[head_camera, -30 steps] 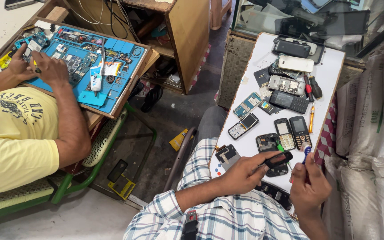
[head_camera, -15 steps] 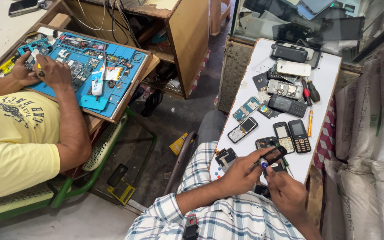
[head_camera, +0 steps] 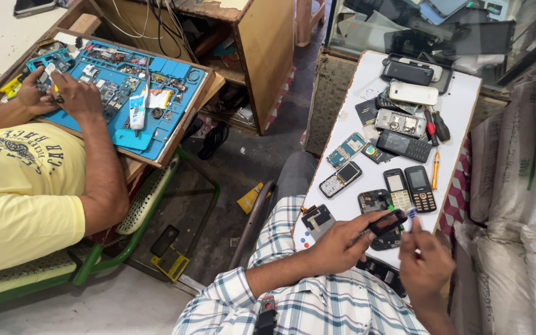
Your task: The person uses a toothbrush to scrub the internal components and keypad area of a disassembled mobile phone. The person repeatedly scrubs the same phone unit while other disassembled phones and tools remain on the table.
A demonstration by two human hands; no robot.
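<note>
Head view: two hands (head_camera: 342, 245) (head_camera: 426, 263), one phone (head_camera: 387, 221).

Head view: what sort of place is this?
Most likely a small mobile phone repair stall. A white table carries many keypad phones and bare circuit boards, a co-worker works over a blue repair mat, and the left hand holds a dark phone part.
</note>
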